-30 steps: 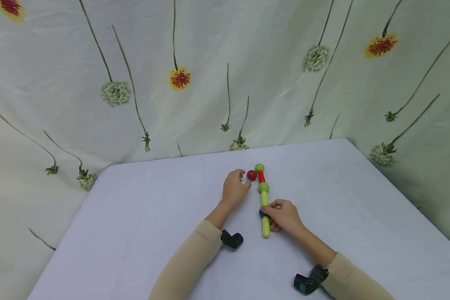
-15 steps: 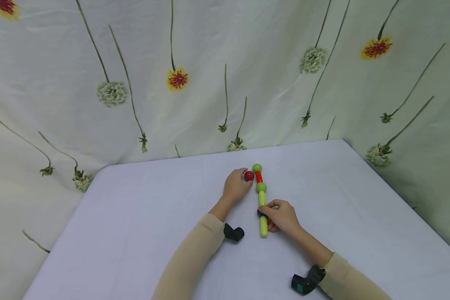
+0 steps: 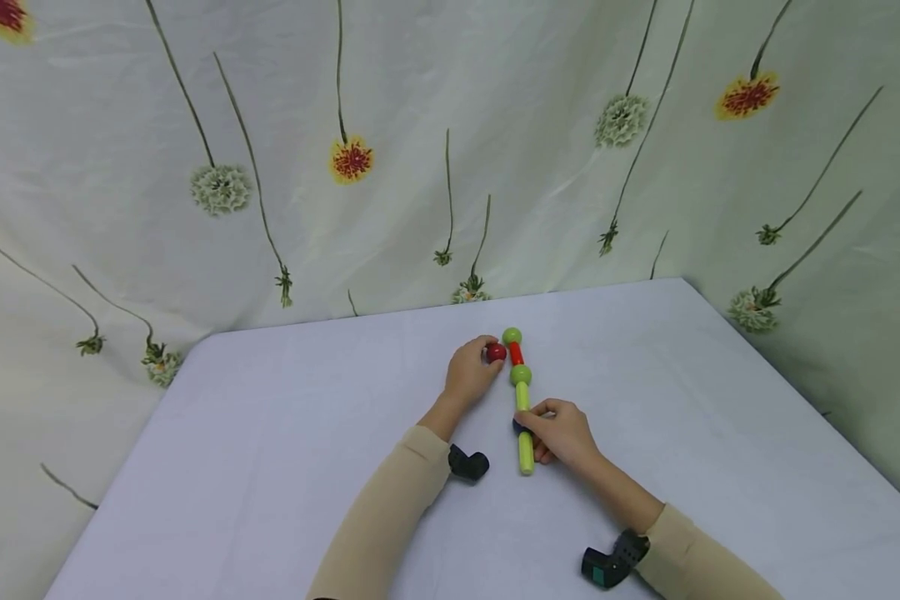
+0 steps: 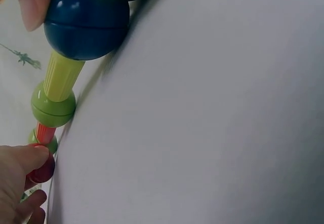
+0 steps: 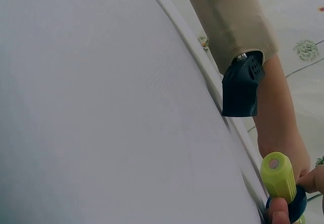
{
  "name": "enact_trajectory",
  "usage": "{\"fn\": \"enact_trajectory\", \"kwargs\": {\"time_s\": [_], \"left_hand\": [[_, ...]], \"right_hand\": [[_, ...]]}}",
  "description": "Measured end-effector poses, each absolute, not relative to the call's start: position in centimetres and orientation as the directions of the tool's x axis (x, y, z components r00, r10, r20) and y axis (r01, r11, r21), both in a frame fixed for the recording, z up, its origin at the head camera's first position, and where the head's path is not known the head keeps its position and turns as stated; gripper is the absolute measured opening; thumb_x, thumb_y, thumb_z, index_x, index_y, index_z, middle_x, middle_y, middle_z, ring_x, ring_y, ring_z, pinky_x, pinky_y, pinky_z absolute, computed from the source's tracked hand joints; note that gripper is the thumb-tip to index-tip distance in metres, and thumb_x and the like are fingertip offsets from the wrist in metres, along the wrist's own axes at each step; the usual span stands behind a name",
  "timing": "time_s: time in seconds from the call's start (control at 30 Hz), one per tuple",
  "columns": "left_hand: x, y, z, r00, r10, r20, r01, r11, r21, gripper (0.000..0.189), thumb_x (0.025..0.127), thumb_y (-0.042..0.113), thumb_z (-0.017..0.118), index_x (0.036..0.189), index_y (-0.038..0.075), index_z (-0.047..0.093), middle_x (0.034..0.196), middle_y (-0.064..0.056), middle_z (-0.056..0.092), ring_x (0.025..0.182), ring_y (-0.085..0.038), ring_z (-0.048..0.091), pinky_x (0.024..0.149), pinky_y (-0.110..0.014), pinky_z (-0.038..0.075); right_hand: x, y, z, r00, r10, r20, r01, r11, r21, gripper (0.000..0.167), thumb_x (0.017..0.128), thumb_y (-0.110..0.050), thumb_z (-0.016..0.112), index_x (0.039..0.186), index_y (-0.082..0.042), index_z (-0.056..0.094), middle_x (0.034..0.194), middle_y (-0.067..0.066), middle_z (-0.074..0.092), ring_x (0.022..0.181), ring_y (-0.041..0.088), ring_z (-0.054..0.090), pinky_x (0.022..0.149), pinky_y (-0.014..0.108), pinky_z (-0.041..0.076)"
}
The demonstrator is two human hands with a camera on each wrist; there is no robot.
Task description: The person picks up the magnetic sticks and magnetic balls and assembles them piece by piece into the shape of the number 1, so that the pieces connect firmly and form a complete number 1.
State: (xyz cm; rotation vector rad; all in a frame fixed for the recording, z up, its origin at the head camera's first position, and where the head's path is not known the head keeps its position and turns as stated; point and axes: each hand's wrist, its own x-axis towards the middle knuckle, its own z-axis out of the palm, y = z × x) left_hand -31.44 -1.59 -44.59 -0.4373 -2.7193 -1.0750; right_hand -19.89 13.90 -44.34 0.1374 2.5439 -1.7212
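In the head view, my left hand (image 3: pixel 471 372) pinches a shiny red ball (image 3: pixel 497 353) between thumb and fingers. The ball is just left of a straight row of joined toy balls and rods. From far to near, this row has a green ball (image 3: pixel 512 335), a short red rod (image 3: pixel 516 354), a second green ball (image 3: pixel 521 374), a yellow-green rod (image 3: pixel 522 395), a dark blue ball (image 4: pixel 86 21) and another yellow-green rod (image 3: pixel 526 458). My right hand (image 3: pixel 566 433) grips the blue ball, partly covering it. A round metallic spot marks the near rod's end (image 5: pixel 274 163).
A white cloth covers the table (image 3: pixel 285 467) under both hands. Behind it hangs a pale curtain (image 3: pixel 405 75) printed with flowers. Black camera mounts (image 3: pixel 468 463) sit at both wrists, below the beige sleeves.
My left hand's fingers have come in around the red ball, which they stood slightly apart from a second ago. The right hand keeps its hold on the blue ball. The head view has shifted slightly.
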Motion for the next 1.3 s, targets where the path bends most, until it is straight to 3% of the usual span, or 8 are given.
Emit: {"fn": "enact_trajectory", "kwargs": {"time_s": [0.27,0.93,1.3], "left_hand": [[-30.7,-2.5,-44.5,-0.932,0.159,0.326,0.345,0.66,0.667,0.034,0.087,0.013,0.074,0.118,0.004,0.065,0.108,-0.011,0.068,0.097,-0.023,0.062,0.085,-0.038,0.049],[-26.5,-4.8,-42.9,-0.936,0.222,0.274,0.35,0.677,0.647,0.034,0.085,0.016,0.075,0.116,0.004,0.066,0.108,-0.008,0.067,0.096,-0.021,0.063,0.083,-0.036,0.051],[-23.3,-5.8,-42.4,-0.909,0.284,0.306,0.416,0.663,0.622,0.034,0.085,0.017,0.076,0.115,0.005,0.065,0.106,-0.006,0.067,0.093,-0.019,0.063,0.08,-0.035,0.051]], "right_hand": [[-19.7,13.8,-44.2,-0.993,0.033,-0.114,0.118,0.375,-0.919,0.027,0.089,-0.024,0.07,0.096,0.002,0.066,0.055,0.006,0.059,0.04,0.013,0.053,0.041,0.025,0.047],[-19.7,13.7,-44.0,-0.993,0.046,-0.111,0.12,0.376,-0.919,0.028,0.089,-0.025,0.07,0.095,0.001,0.066,0.054,0.006,0.058,0.039,0.014,0.053,0.042,0.024,0.047],[-19.8,13.8,-44.0,-0.992,0.054,-0.113,0.125,0.373,-0.92,0.028,0.089,-0.025,0.069,0.096,0.002,0.066,0.055,0.007,0.059,0.04,0.015,0.054,0.042,0.025,0.048]]}}
